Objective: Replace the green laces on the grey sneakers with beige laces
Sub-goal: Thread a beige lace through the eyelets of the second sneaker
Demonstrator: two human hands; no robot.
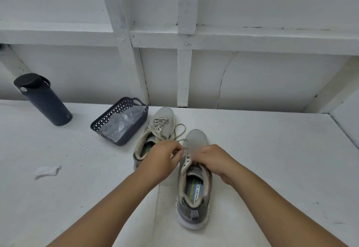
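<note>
Head view, only one. Two grey mesh sneakers on the white painted bench. Near sneaker [194, 178] at 6 o'clock of centre, heel toward the camera; far sneaker [155, 130] just beside it at 11 o'clock, already carrying a beige flat lace through its eyelets.

Left hand [163, 159] has fingers curled, pinching the beige lace [179, 130] of the near sneaker by its upper eyelets; a loose loop trails toward the toe. Right hand [213, 159] is curled over the right eyelet row — lace likely inside the grip, but the fingers hide it, so I cannot tell for sure. No green lace visible anywhere.

Risks:
- Uneven pull — one end runs short, no length left to tie.
- Flat lace twists in the eyelet if fed without straightening.
- Soft mesh upper buckles under a tug; sneaker is light and could slide on the smooth bench.

Rest: dark perforated plastic basket [120, 120] with a crinkled clear bag at 10 o'clock, matte dark cylindrical bottle [44, 101] at 9 o'clock.
</note>
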